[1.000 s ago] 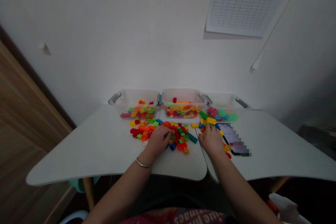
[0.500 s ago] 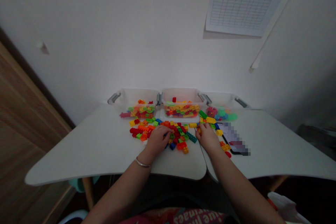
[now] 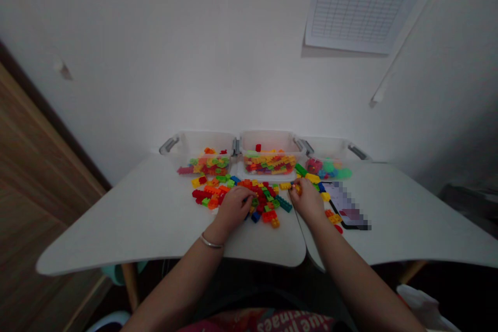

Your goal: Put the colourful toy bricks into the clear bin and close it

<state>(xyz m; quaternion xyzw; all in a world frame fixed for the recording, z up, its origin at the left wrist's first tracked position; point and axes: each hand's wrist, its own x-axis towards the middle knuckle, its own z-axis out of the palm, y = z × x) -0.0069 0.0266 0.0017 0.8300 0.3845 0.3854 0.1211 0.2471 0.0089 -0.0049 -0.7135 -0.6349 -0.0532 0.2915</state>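
Note:
A loose heap of coloured toy bricks [image 3: 266, 192] covers the middle of the white table [image 3: 155, 223]. Over the heap's near left side lies my left hand [image 3: 234, 206], its fingers curled and pressed down among the bricks. Whatever those fingers hold is hidden. My right hand [image 3: 309, 202] is at the heap's right side, closed in a pinch on a small yellow-orange brick [image 3: 299, 189] that shows only partly. A yellow brick [image 3: 285, 185] lies just left of its fingertips. A dark teal long brick [image 3: 284, 203] rests between the two hands.
Behind the heap stand three clear bins: a left bin [image 3: 206, 142] and a middle bin [image 3: 268, 140] with bricks, and a right bin [image 3: 330, 146] with other coloured pieces. A phone [image 3: 344, 207] lies right of my right hand. A printed sheet [image 3: 354, 5] hangs on the wall.
My right hand has shifted slightly up and turned, so the yellow-orange brick between its fingers shows more. My left hand has stayed in place.

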